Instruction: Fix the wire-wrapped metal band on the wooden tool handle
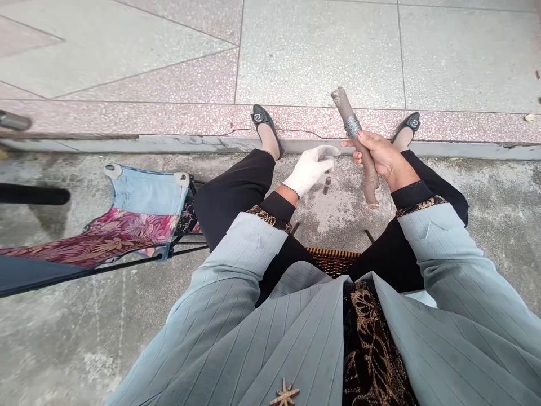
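The white-gloved left hand point(310, 169) hides most of what it pinches; a pale sliver point(332, 151) showing past the fingers is too blurred to name, perhaps metal. At the left edge, a dark blurred rod point(34, 194) and a grey cylinder point(14, 120) are cut off, and the person's thighs cover most of a woven strip point(333, 260).

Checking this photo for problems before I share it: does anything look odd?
Two things stand out. The left hand wears a white glove, while the right hand, gripping a wooden stick with a metal band, is bare. A long crack also runs along the pink stone step, so that edge looks damaged.
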`<control>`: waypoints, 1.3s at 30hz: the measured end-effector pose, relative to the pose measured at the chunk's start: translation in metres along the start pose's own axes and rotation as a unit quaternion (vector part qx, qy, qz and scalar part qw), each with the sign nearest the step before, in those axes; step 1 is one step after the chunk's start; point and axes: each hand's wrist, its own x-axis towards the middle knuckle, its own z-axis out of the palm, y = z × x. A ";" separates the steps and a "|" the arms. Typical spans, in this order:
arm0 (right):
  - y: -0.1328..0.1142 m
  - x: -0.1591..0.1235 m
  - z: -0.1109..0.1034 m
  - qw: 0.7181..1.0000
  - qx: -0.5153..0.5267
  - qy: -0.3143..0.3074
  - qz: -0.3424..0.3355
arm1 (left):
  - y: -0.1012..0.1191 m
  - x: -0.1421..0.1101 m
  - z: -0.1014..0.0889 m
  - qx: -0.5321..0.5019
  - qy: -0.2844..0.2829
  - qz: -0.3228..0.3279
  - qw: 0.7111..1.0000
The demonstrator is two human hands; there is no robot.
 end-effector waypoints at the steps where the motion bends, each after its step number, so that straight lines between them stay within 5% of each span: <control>1: 0.000 0.000 0.000 1.000 -0.005 -0.003 -0.002 | 0.000 0.000 -0.001 0.021 -0.002 0.002 1.000; 7: 0.001 0.000 -0.001 1.000 -0.017 -0.013 -0.006 | 0.001 -0.001 -0.004 0.093 -0.045 0.003 0.995; 14: 0.004 0.002 -0.001 1.000 -0.003 -0.004 -0.008 | -0.001 -0.004 0.003 0.088 0.000 -0.005 0.996; 21: 0.006 0.005 -0.005 0.999 -0.010 -0.017 -0.025 | -0.015 -0.001 0.007 -0.039 0.057 -0.050 0.996; 33: 0.005 0.002 0.002 0.991 -0.092 -0.094 -0.038 | 0.002 -0.007 0.003 0.167 -0.015 -0.016 0.986; 39: 0.003 0.001 0.014 0.993 -0.092 -0.074 0.007 | 0.003 -0.007 0.004 0.200 -0.058 0.018 0.978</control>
